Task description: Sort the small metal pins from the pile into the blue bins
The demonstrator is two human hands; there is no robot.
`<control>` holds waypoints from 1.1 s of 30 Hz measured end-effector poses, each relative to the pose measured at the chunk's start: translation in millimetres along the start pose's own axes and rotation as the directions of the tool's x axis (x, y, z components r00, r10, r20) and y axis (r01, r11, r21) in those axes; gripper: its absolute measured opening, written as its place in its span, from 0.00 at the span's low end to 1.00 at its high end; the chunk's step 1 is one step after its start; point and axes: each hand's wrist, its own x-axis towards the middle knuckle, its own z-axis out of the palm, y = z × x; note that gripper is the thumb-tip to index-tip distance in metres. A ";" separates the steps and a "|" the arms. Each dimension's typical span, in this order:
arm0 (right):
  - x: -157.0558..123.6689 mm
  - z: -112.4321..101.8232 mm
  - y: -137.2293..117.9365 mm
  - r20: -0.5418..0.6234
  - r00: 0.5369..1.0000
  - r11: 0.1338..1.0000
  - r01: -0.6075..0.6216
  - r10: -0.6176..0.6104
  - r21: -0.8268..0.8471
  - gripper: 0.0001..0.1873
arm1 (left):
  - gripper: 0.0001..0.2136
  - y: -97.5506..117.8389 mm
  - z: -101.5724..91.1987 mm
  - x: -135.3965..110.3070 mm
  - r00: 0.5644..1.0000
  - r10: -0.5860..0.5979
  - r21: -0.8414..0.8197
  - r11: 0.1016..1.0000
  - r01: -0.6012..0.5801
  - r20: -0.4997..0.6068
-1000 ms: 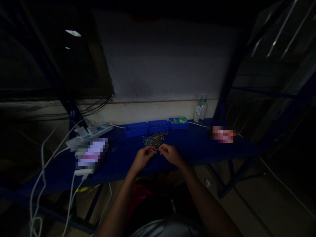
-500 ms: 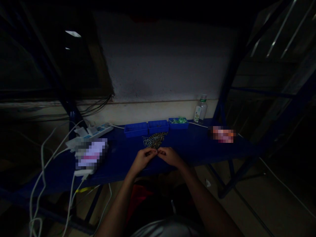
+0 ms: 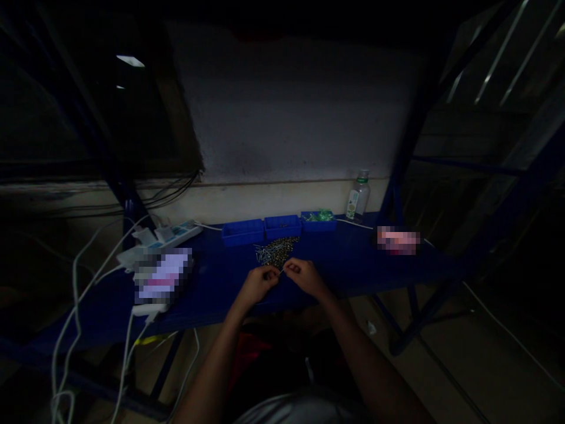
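Observation:
My left hand and my right hand are close together over the front of the blue table, both closed in a pinch. Between their fingertips shows a thin, pale screw, too small and dark to make out fully. Just beyond my fingers lies a loose pile of screws, silver shanks to the left and brassy pieces to the right.
Behind the pile stand a left blue bin, a middle bin with a few small pieces, and a right bin holding green clear plastic. A bottle stands back right. A power strip with cables lies left.
My right hand has moved slightly up and away from my left, opening a small gap where the thin piece shows. My left hand stays nearly in place.

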 end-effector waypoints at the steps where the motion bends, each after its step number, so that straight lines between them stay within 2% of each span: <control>1: 0.1 0.1 0.0 0.007 1.000 1.000 0.000 0.000 0.006 0.08 | 0.08 -0.2 0.7 0.3 1.000 -0.004 0.008 1.000 0.004 0.009; 5: 0.8 1.5 1.1 0.013 1.000 1.000 -0.005 0.005 0.014 0.07 | 0.09 -1.5 -0.3 0.2 1.000 -0.007 -0.014 1.000 0.007 -0.001; 10: 0.1 3.7 3.0 0.079 0.997 1.000 0.016 -0.017 0.007 0.06 | 0.11 3.8 -5.6 -1.8 0.995 -0.010 -0.090 0.996 0.002 -0.095; 16: -1.5 5.5 4.6 0.153 0.986 0.998 0.068 -0.065 -0.015 0.06 | 0.11 10.0 -5.5 -2.6 1.000 0.017 -0.105 0.994 -0.019 -0.012; 18: -0.8 6.2 5.7 0.166 0.984 0.997 0.073 -0.070 -0.014 0.06 | 0.10 7.7 -4.8 -2.2 0.999 0.034 -0.073 0.997 -0.036 -0.021; 21: 0.7 6.4 6.2 0.143 0.989 0.998 0.049 -0.044 -0.030 0.07 | 0.10 2.9 -3.7 -1.5 0.994 0.057 -0.053 0.997 -0.062 -0.091; 24: 1.1 5.1 4.1 0.077 0.997 1.000 0.004 -0.003 -0.022 0.10 | 0.10 -0.8 -2.7 -1.4 0.987 0.062 -0.105 0.991 -0.078 -0.146; 29: 0.4 3.3 -1.2 0.071 0.997 1.000 -0.012 0.012 0.007 0.13 | 0.11 -3.6 -2.7 -1.4 0.995 0.062 -0.092 0.993 -0.070 -0.083; 33: 0.5 3.8 -1.0 0.074 0.997 1.000 -0.008 0.008 0.001 0.11 | 0.12 -3.8 -4.4 -1.4 0.993 0.072 -0.019 0.997 -0.074 -0.097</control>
